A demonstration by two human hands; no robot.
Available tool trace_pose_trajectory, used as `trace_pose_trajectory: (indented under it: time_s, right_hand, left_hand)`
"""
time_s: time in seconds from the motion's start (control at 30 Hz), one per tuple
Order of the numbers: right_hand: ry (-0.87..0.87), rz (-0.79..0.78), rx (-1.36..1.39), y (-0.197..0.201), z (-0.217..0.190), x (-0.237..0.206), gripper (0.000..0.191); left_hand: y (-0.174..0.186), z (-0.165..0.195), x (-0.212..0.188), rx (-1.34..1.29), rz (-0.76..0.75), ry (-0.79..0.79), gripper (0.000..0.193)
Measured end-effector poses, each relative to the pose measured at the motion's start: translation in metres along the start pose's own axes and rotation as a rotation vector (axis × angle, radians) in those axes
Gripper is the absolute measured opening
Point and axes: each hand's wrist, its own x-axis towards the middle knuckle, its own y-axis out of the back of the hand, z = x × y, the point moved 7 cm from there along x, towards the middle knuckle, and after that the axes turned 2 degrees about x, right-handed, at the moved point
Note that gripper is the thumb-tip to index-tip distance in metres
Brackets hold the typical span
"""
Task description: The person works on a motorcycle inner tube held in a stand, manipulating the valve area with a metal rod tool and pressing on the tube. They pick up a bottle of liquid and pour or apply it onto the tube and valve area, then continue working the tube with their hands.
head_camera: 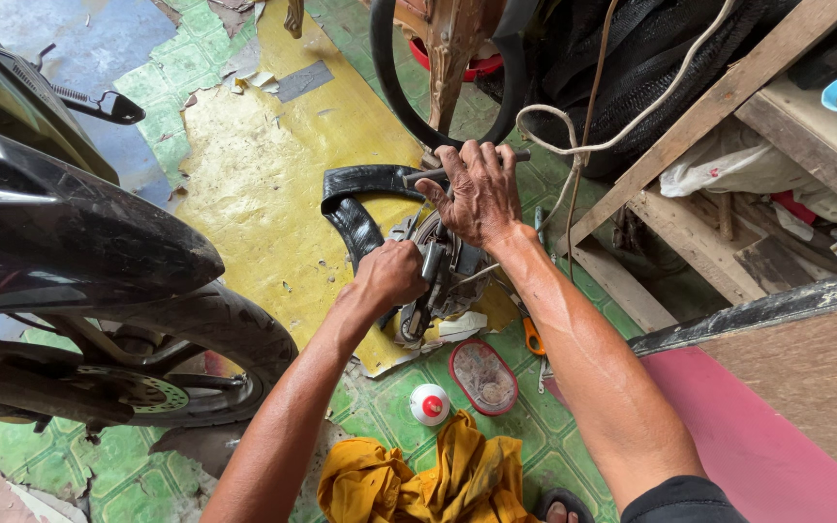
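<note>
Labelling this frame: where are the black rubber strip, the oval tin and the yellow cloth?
black rubber strip [353, 225], head view, its bend.
oval tin [483, 376], head view, its middle.
yellow cloth [428, 476], head view, its folds.

left arm: I see it reaching forward, bare, slightly bent | left hand [391, 276]: fist curled tight, knuckles up | right arm: stretched forward, forearm tensed | right hand [477, 194]: palm down, fingers [457, 160] hooked over, just ahead of left
</note>
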Motion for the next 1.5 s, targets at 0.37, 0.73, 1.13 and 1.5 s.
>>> trace_pose_trajectory:
  time_s: [0.37, 0.73, 1.13, 1.5]
  right_hand:
    - [0.010, 0.008, -0.002, 0.002, -0.001, 0.000, 0.056]
    - [0.009, 0.018, 0.005, 0.001, -0.001, -0.001, 0.056]
    - [0.006, 0.003, 0.019, 0.001, 0.001, -0.001, 0.059]
    - [0.024, 0.008, 0.021, 0.003, 0.000, -0.001, 0.062]
  left_hand:
    - [-0.001, 0.001, -0.002, 0.002, 0.015, 0.032, 0.019]
    - [0.000, 0.002, -0.004, -0.048, -0.008, 0.092, 0.020]
    - [0.005, 0.007, -0.006, -0.068, -0.020, 0.115, 0.021]
    - [0.005, 0.008, -0.006, -0.058, -0.047, 0.123, 0.021]
